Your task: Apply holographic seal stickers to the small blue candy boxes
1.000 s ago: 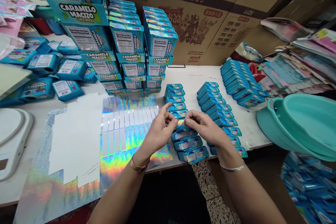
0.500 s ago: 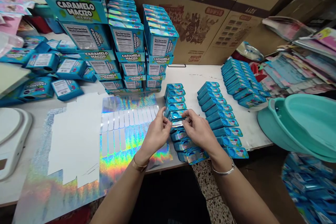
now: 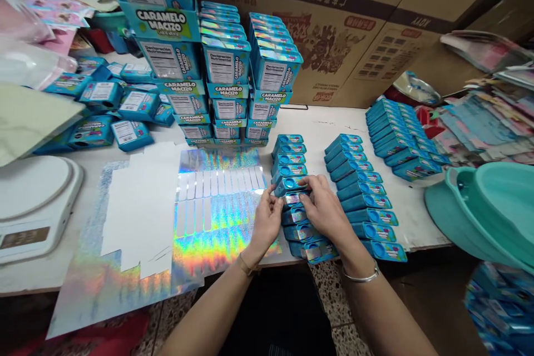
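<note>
Strip point(image 3: 292, 199) lowered onto 1 box point(image 3: 287, 206); left hand point(image 3: 267, 219) and right hand point(image 3: 324, 207) alongside.

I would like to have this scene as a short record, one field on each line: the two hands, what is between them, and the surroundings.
Left hand: fingertips near the left end of a shiny strip; grip unclear
Right hand: fingers near the strip's right end; grip unclear
Between hands: the strip, at a row of blue boxes
Right of hands: another blue row; farther out, turquoise basins
Left of hands: holographic sheet; white scale
Behind: stacked blue boxes; brown carton
</note>
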The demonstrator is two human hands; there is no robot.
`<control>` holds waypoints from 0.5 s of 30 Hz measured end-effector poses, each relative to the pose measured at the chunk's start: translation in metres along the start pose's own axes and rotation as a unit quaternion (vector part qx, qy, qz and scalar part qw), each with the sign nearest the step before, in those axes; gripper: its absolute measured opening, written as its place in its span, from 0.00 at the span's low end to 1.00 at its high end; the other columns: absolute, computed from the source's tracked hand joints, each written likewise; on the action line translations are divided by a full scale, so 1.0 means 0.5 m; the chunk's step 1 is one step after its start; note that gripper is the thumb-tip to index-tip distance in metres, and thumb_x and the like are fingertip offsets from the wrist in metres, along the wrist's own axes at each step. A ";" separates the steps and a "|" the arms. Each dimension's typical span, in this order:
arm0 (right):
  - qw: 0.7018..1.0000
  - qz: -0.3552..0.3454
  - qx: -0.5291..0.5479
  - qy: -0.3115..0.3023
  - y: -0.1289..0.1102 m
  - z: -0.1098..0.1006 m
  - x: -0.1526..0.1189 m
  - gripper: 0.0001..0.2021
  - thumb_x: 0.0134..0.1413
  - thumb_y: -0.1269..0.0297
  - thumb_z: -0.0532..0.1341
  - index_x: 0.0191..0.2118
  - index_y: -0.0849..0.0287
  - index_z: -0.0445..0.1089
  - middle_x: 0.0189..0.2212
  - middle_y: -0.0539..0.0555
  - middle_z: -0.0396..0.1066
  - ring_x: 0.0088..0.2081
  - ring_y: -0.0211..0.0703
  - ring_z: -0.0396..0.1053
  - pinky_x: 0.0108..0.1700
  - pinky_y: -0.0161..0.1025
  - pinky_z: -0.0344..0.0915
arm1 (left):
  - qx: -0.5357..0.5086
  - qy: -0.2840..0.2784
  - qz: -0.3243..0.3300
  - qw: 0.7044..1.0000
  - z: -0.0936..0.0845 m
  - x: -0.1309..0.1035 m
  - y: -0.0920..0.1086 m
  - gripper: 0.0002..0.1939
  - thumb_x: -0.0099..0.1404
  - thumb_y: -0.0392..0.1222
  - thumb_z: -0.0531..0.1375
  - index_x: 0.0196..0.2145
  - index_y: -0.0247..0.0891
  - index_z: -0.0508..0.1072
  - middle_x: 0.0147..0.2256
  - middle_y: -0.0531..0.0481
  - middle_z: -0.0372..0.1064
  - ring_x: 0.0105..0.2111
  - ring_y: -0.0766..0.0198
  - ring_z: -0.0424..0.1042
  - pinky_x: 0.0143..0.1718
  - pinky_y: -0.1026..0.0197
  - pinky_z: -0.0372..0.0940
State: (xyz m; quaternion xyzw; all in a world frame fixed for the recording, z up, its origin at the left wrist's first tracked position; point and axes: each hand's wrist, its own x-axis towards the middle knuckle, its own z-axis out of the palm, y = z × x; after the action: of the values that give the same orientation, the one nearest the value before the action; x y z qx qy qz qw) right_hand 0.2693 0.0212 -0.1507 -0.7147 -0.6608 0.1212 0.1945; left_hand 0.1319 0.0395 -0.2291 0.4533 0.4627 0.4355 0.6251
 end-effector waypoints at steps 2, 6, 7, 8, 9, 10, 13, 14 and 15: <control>1.000 -0.013 0.005 0.019 0.009 0.003 -0.002 0.14 0.56 0.73 0.51 0.46 0.56 0.67 0.40 0.55 0.65 0.33 0.45 0.68 0.38 0.43 0.64 | 0.029 0.023 -0.002 0.999 0.008 -0.011 -0.009 0.21 0.68 0.36 0.55 0.58 0.33 0.64 0.31 0.54 0.63 0.29 0.66 0.65 0.35 0.62 0.63; 0.989 -0.063 0.050 0.125 -0.002 -0.011 -0.016 0.12 0.55 0.73 0.52 0.42 0.57 0.68 0.37 0.54 0.65 0.30 0.43 0.66 0.36 0.42 0.66 | 0.077 0.042 0.017 0.996 -0.040 -0.044 -0.002 0.28 0.63 0.34 0.59 0.60 0.36 0.62 0.44 0.45 0.67 0.34 0.65 0.69 0.35 0.61 0.66; 0.982 -0.075 0.069 0.159 -0.014 -0.017 -0.025 0.10 0.56 0.72 0.54 0.41 0.56 0.69 0.36 0.53 0.65 0.29 0.42 0.65 0.35 0.42 0.66 | 0.095 0.060 0.041 0.993 -0.071 -0.053 0.004 0.29 0.64 0.37 0.60 0.61 0.38 0.61 0.48 0.43 0.67 0.36 0.63 0.70 0.36 0.60 0.68; 0.975 -0.088 0.090 0.185 -0.030 -0.021 -0.036 0.08 0.58 0.70 0.56 0.41 0.56 0.69 0.36 0.53 0.65 0.30 0.42 0.65 0.34 0.41 0.66 | 0.123 0.089 0.069 0.986 -0.109 -0.060 0.012 0.29 0.65 0.40 0.60 0.62 0.38 0.60 0.50 0.41 0.67 0.40 0.60 0.71 0.38 0.58 0.69; 0.968 -0.103 0.114 0.198 -0.049 -0.021 -0.049 0.06 0.59 0.68 0.57 0.42 0.56 0.69 0.36 0.53 0.66 0.31 0.42 0.66 0.35 0.40 0.66 | 0.166 0.128 0.099 0.973 -0.152 -0.066 0.022 0.30 0.66 0.42 0.60 0.63 0.39 0.58 0.52 0.39 0.66 0.45 0.57 0.71 0.43 0.54 0.69; 0.964 -0.119 0.139 0.192 -0.070 -0.016 -0.062 0.06 0.61 0.67 0.58 0.43 0.55 0.69 0.37 0.53 0.67 0.33 0.43 0.67 0.36 0.40 0.67 | 0.220 0.169 0.125 0.953 -0.199 -0.068 0.034 0.30 0.66 0.45 0.59 0.64 0.38 0.57 0.54 0.37 0.66 0.50 0.53 0.69 0.49 0.50 0.68; 0.968 -0.165 0.169 0.087 -0.123 0.047 -0.094 0.11 0.64 0.65 0.57 0.50 0.55 0.67 0.43 0.57 0.71 0.44 0.48 0.71 0.46 0.44 0.70 | 0.430 0.190 0.153 0.869 -0.326 -0.055 0.072 0.38 0.64 0.51 0.63 0.66 0.36 0.55 0.64 0.30 0.58 0.65 0.39 0.54 0.63 0.34 0.52; 0.972 -0.174 0.152 0.046 -0.135 0.080 -0.097 0.15 0.64 0.63 0.58 0.55 0.56 0.65 0.48 0.60 0.71 0.50 0.51 0.70 0.51 0.49 0.69 | 0.497 0.138 0.146 0.844 -0.356 -0.045 0.085 0.42 0.61 0.53 0.65 0.67 0.36 0.55 0.66 0.30 0.54 0.68 0.36 0.49 0.64 0.29 0.46; 0.976 -0.179 0.121 0.015 -0.143 0.116 -0.096 0.22 0.62 0.61 0.60 0.60 0.57 0.62 0.53 0.63 0.69 0.56 0.55 0.67 0.56 0.54 0.66 | 0.553 0.072 0.137 0.819 -0.378 -0.035 0.096 0.46 0.58 0.56 0.67 0.67 0.37 0.54 0.68 0.30 0.52 0.69 0.33 0.44 0.64 0.26 0.42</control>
State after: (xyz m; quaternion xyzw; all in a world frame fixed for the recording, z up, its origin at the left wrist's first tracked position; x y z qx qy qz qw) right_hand 0.1758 -0.0161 -0.1753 -0.5578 -0.7553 0.1532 0.3081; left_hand -0.0614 0.0634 -0.2100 0.7487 0.6028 0.2186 0.1682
